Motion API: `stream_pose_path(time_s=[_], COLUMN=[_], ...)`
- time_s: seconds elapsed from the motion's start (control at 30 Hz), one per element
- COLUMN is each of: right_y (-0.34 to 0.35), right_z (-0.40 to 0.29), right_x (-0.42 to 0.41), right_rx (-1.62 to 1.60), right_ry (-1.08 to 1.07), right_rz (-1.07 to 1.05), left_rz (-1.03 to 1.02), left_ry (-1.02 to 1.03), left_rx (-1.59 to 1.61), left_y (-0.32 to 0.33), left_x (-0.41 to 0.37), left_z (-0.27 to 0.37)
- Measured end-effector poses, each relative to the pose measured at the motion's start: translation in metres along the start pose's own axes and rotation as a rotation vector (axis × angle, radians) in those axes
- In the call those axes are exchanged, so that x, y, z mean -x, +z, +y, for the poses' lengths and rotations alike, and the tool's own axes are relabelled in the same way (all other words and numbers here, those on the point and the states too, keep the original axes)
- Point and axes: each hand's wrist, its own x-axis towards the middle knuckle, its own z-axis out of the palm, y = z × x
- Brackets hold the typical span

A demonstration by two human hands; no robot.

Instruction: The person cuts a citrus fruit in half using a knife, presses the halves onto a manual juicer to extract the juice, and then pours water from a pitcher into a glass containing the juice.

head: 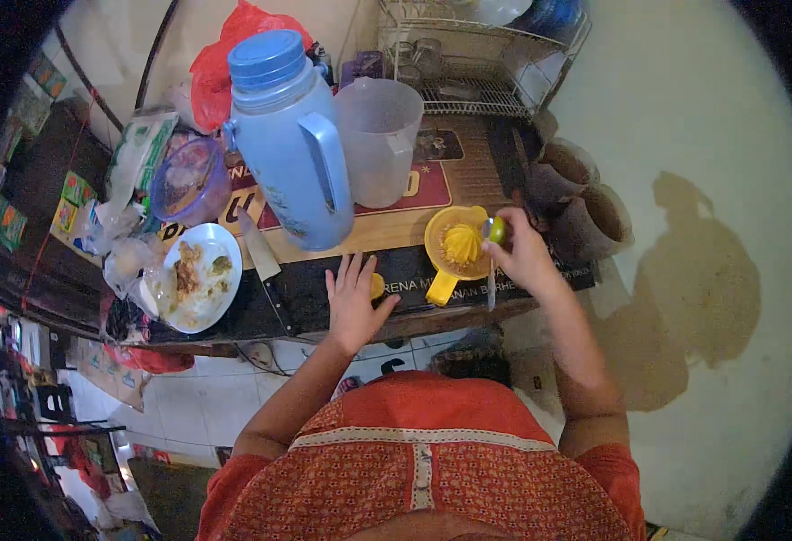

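Note:
My right hand holds a small green citrus fruit at the right rim of a yellow plastic citrus juicer. A spoon hangs down beside the juicer, its upper end at my right fingertips. My left hand rests palm down on the table with fingers spread, beside a small yellow object that it partly hides. A knife lies left of it. Behind stand a light blue thermos jug and a clear plastic pitcher.
A white plate with food remains and a purple bowl are at the left, near plastic bags. Brown pots stand at the right, by the wall. A wire rack with glasses is at the back.

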Motion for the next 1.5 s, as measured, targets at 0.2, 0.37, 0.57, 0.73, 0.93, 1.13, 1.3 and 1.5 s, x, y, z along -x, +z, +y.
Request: stream_pose_path(time_s=[0.2, 0.37, 0.57, 0.73, 0.93, 1.13, 1.3, 1.5], right_y=[0.001, 0.012, 0.013, 0.011, 0.022, 0.029, 0.031, 0.047], right_z=[-0.01, -0.009, 0.0, 0.0, -0.017, 0.002, 0.008, -0.022], right_x=[-0.053, -0.06, -0.067, -0.058, -0.05, -0.056, -0.038, -0.049], right_rx=[0.555, 0.633, 0.746, 0.724, 0.8, 0.641, 0.643, 1.036], right_ry=[-0.201, -0.278, -0.251, -0.28, -0.111, 0.026, -0.194, -0.113], right_rz=[-0.41, -0.531, -0.71, -0.606, -0.516, -0.37, -0.249, -0.441], left_rz=[-0.145, -0.239, -0.232, -0.23, -0.266, -0.261, -0.252, -0.245], left_ry=[-0.084, -0.241, -0.325, -0.316, -0.326, -0.34, -0.323, -0.3], left_rx=[0.519, 0.587, 0.596, 0.567, 0.617, 0.601, 0.583, 0.587], left_y=[0.006, 0.048, 0.069, 0.068, 0.064, 0.062, 0.064, 0.065], left_x=[-0.022, -0.039, -0.042, -0.04, -0.041, -0.043, -0.043, -0.041], left_z=[0.058, 0.072, 0.078, 0.078, 0.077, 0.078, 0.077, 0.076])
